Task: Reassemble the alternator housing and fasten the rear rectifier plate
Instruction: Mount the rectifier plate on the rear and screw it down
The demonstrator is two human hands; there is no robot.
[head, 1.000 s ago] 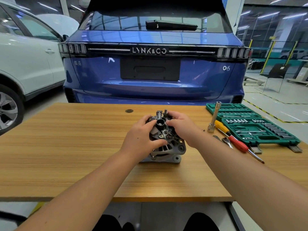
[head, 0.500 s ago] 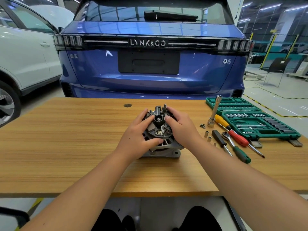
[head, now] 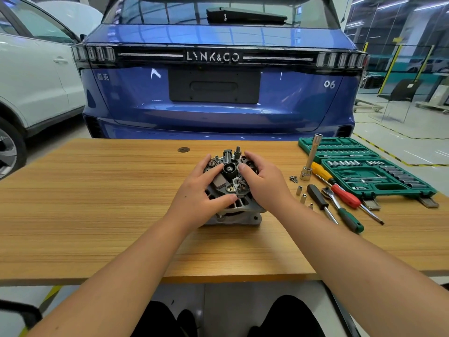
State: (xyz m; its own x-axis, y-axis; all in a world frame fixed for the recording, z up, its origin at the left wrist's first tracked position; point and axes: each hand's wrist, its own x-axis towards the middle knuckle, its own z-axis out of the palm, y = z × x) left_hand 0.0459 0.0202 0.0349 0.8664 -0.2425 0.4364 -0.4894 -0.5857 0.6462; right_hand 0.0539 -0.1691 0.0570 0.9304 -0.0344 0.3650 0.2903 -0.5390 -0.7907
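We are steadying the alternator (head: 232, 190), standing shaft-up at mid-table (head: 97, 215), the left hand (head: 199, 190) and right hand (head: 263, 184) cupping its rear rectifier plate (head: 224, 181); loose fasteners (head: 300, 190) are lying nearer our right hand.

A long wooden table (head: 97, 215) with striped grain ran across the view. At its 2 o'clock corner lay an open green plastic socket case (head: 374, 173). Beyond the table at 12 o'clock stood a blue hatchback car (head: 218, 113) lettered LYNK&CO and 06, and at 10 o'clock a white car (head: 36, 88). At 2 o'clock, yellow posts (head: 391, 66) lined a glass partition.
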